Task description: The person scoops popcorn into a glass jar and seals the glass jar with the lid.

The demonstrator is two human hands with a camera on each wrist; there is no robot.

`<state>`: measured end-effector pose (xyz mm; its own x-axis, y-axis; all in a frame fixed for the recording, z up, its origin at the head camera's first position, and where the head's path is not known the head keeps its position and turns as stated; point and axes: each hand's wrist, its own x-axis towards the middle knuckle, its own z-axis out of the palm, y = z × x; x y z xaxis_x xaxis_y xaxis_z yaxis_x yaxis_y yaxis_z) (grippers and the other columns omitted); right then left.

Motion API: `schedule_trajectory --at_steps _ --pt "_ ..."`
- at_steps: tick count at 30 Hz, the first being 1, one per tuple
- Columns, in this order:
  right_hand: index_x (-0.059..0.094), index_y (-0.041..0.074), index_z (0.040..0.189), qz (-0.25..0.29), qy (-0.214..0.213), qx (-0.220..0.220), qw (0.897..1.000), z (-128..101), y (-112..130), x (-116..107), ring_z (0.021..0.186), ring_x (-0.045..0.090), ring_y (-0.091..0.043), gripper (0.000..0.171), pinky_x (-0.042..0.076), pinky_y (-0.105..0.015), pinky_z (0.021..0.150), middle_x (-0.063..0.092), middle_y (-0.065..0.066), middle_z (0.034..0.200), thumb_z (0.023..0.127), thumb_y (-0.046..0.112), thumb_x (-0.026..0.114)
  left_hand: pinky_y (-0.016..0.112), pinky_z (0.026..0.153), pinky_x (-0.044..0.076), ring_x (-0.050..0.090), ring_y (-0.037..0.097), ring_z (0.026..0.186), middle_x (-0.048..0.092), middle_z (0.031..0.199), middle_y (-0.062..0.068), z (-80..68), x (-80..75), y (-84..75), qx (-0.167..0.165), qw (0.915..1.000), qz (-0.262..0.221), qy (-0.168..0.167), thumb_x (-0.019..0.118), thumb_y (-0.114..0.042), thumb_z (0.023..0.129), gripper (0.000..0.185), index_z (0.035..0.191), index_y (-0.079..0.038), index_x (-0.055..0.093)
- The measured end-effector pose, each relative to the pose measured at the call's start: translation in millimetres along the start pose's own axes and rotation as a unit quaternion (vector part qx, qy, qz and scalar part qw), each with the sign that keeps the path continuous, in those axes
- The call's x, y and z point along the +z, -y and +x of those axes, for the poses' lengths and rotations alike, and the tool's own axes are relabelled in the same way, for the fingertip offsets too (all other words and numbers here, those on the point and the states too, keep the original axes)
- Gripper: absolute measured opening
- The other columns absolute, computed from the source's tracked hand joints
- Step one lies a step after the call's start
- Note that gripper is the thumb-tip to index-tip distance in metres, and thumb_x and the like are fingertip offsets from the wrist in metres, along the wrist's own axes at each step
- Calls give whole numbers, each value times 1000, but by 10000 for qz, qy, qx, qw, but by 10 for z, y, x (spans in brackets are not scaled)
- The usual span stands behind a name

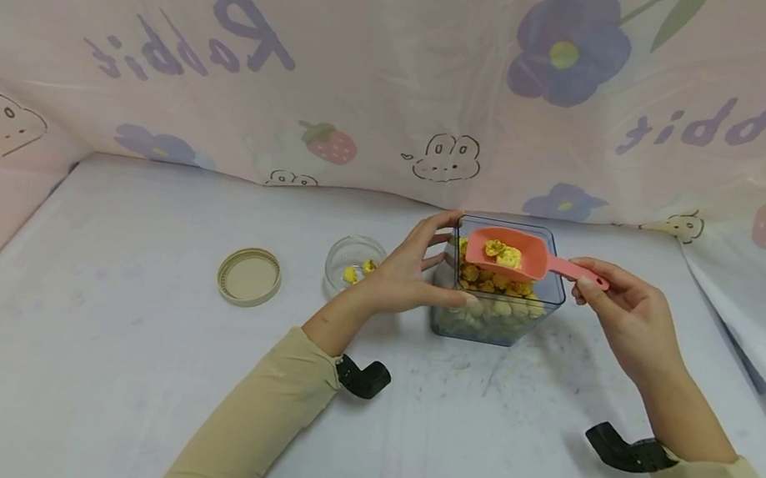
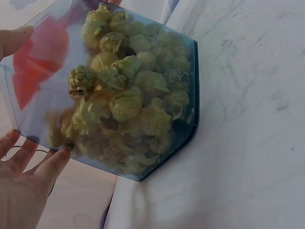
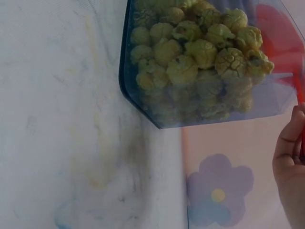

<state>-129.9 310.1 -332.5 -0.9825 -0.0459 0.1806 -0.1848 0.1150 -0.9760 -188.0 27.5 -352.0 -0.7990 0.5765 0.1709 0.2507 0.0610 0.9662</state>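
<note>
My left hand (image 1: 397,282) grips a clear bluish plastic container (image 1: 554,295) at its left side, the thumb along the front wall and the fingers spread toward the back. Yellow popcorn (image 2: 138,100) fills much of the container, as both wrist views show through its walls. Between thumb and fingers, my right hand (image 1: 635,323) pinches the handle end of a coral-red scoop (image 1: 538,256). The scoop lies level across the container's open top, above the heap, with a few popcorn pieces (image 1: 508,256) in its bowl.
Left of the container stands a small round clear jar (image 1: 336,255) holding a few popcorn pieces, partly behind my left hand. Farther left, a round beige lid (image 1: 250,276) lies on the white tabletop (image 1: 107,345). A printed curtain (image 1: 397,64) closes off the back and sides.
</note>
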Motion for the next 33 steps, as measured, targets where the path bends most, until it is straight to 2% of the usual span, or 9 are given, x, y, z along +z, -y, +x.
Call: schedule_trajectory --at_steps 3,11,15,19,24,30,33 --pt "68 9 112 285 58 -50 9996 2 -3 -11 76 58 -7 22 44 -12 67 68 6 83 94 2 57 33 113 34 26 20 142 19 155 1 -6 0 -9 -9 10000 48 -23 81 -8 75 100 152 -24 18" --pt "68 10 112 295 44 -11 9996 -32 1 -6 79 58 -5 23 48 -11 74 67 6 88 94 2 57 32 113 34 27 19 142 20 154 -1 -19 1 -29 -50 9999 108 -64 81 -9 75 99 151 -25 19" --pt "67 7 113 480 157 -162 9986 -32 18 -2 80 58 -6 24 48 -12 74 67 4 89 94 -2 55 33 113 34 26 20 142 19 154 0 -22 -5 -38 -48 9999 121 -46 81 -9 76 100 152 -23 18" --pt "67 5 112 634 228 -307 9973 -28 42 4 80 59 -6 24 49 -12 75 67 3 92 94 -4 54 33 114 33 23 21 144 15 157 1 -33 -6 -48 -122 9998 166 17 80 -10 77 101 153 -25 15" --pt "67 4 113 621 221 -399 9970 -28 75 15 78 60 -8 25 50 -14 74 67 2 89 94 -5 54 32 115 31 23 19 145 14 159 2 -64 -4 -83 -164 9977 659 39 79 -17 79 103 154 -27 10" --pt "67 4 113 663 243 -421 9966 -35 125 24 79 60 -7 25 50 -13 75 67 2 91 94 -5 53 36 115 31 28 19 143 20 158 1 -144 -25 -143 -288 9905 1329 -204 82 -32 76 104 154 -26 13" --pt "66 3 113 580 223 -400 9973 -38 164 45 80 59 -7 24 50 -13 77 65 1 93 94 -4 54 37 115 31 29 19 142 24 156 2 -199 -65 -177 -223 9870 1560 -304 82 -35 75 103 154 -22 17"
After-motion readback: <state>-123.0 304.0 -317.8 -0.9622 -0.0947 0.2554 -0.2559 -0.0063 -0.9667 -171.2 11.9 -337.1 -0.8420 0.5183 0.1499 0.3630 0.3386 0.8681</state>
